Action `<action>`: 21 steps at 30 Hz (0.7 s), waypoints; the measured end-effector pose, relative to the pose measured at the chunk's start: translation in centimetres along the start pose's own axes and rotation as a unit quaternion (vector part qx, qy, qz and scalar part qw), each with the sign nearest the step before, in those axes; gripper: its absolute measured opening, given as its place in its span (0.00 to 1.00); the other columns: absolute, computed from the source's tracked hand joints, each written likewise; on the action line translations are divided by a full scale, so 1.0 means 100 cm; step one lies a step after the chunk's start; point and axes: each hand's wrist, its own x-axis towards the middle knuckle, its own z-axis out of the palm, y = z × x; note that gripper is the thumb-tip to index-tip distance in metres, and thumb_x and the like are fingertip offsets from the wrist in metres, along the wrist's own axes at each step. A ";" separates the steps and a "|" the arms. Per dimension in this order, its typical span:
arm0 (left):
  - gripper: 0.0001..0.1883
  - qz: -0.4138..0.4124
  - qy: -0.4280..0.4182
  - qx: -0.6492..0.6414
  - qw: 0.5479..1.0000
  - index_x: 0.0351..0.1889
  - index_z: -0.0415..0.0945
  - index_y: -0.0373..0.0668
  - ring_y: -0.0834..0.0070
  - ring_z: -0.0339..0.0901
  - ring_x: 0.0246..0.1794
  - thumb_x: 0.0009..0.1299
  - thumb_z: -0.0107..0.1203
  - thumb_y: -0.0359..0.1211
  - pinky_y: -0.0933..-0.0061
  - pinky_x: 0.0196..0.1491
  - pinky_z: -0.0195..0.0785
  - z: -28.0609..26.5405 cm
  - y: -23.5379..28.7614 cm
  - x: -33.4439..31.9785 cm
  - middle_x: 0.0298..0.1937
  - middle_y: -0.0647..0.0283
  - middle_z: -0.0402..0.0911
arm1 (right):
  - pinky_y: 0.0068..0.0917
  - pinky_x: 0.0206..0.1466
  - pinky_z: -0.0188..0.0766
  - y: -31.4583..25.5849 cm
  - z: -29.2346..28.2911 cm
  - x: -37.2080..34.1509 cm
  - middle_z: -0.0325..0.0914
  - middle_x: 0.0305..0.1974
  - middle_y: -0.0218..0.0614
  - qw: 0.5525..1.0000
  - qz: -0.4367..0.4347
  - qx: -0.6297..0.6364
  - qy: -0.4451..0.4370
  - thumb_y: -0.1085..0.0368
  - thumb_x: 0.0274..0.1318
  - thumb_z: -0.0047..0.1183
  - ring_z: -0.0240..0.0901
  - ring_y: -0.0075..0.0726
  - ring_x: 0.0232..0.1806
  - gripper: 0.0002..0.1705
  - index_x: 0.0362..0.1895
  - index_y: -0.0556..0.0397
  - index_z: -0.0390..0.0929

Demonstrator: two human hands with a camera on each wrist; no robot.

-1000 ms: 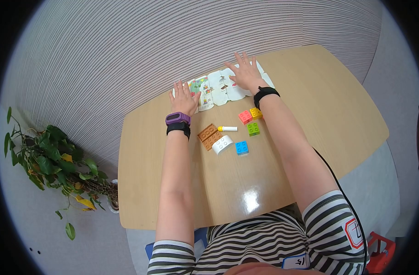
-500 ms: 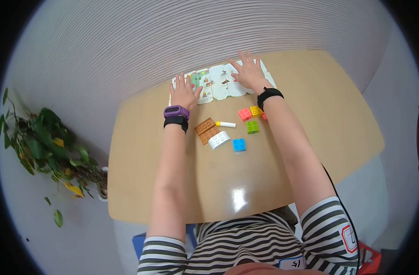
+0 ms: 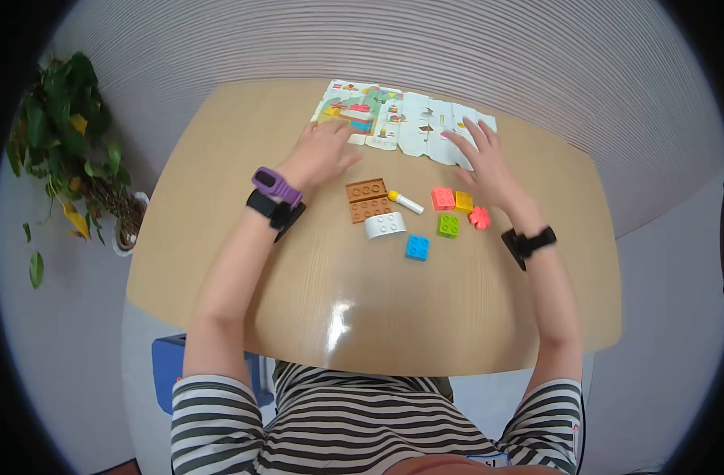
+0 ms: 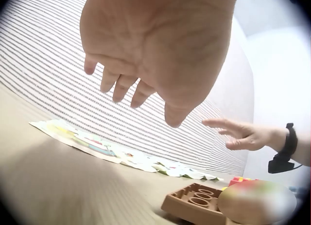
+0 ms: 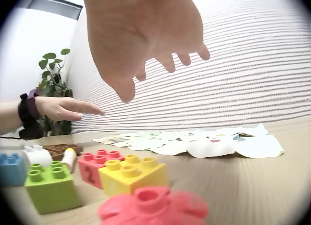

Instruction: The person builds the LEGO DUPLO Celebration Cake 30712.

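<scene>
A finely ribbed pale wall [image 3: 314, 47] rises behind a smooth, wood-grained bench [image 3: 283, 317] with rounded corners. The printed sheet [image 3: 413, 119] lies toward the wall, thin and creased, with wavy edges and coloured pictures. The left hand [image 3: 322, 154] and right hand [image 3: 488, 166] have lifted from their spread poses over it and drawn back somewhat; more of its printed left part now shows, as does the flower-shaped piece. Both hands hover with fingers released and slightly bent, gripping nothing, and the wrist views show them raised above the bench.

Nearer the person lie the moulded pieces, hard and plastic-looking. The brown studded plates [image 3: 370, 209] sit just beside the white curved block [image 3: 385, 226], and a white stick with a rounded yellow tip [image 3: 408, 203] slants close by. To the right, the pink-red block [image 3: 442, 198], marked with a 2, is beside the yellow block [image 3: 463, 201]; the petalled red flower piece [image 3: 479, 218] is next to that. The square green block [image 3: 448, 226] and blue block [image 3: 417, 248] are nearer the body. Beyond the bench's left side hangs a leafy plant [image 3: 53, 127]
</scene>
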 end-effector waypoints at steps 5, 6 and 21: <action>0.23 0.048 -0.059 -0.063 0.995 0.52 0.70 0.37 0.57 0.71 0.53 0.62 0.58 0.38 0.59 0.54 0.66 -0.016 0.028 -0.046 0.52 0.50 0.73 | 0.49 0.65 0.55 -0.036 -0.010 -0.037 0.63 0.61 0.44 0.992 -0.094 0.082 -0.023 0.65 0.45 0.61 0.57 0.55 0.64 0.28 0.55 0.48 0.72; 0.23 0.066 -0.066 -0.073 0.993 0.51 0.70 0.36 0.58 0.71 0.53 0.60 0.59 0.36 0.60 0.53 0.67 -0.016 0.036 -0.051 0.53 0.50 0.72 | 0.47 0.64 0.57 -0.046 -0.014 -0.043 0.65 0.60 0.44 0.987 -0.101 0.113 -0.045 0.65 0.46 0.61 0.59 0.54 0.62 0.27 0.54 0.48 0.72; 0.23 0.147 -0.078 0.000 0.986 0.51 0.70 0.44 0.61 0.66 0.60 0.57 0.61 0.35 0.63 0.57 0.64 0.018 0.071 -0.053 0.56 0.54 0.69 | 0.35 0.46 0.70 -0.099 -0.027 -0.045 0.70 0.48 0.37 0.962 -0.145 0.175 -0.152 0.66 0.45 0.60 0.69 0.40 0.46 0.24 0.50 0.51 0.71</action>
